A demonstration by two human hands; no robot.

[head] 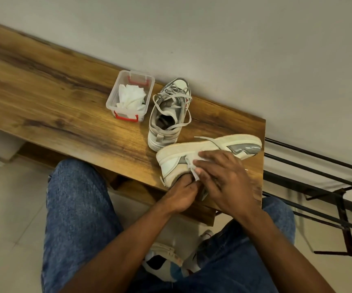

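Sneaker (211,145) on its side at the near right end of the bench (65,98), sole toward the wall. Steady by the collar with left hand (181,197), fingers curled in. Press wipe (192,163) flat under right hand (223,180), fingers straight and slightly spread, in short overlapping strokes. Left fingertips hidden, wipe mostly covered.

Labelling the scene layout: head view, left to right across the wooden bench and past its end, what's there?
Clear plastic box holding tissues → upright sneaker → sneaker on its side → black metal rack
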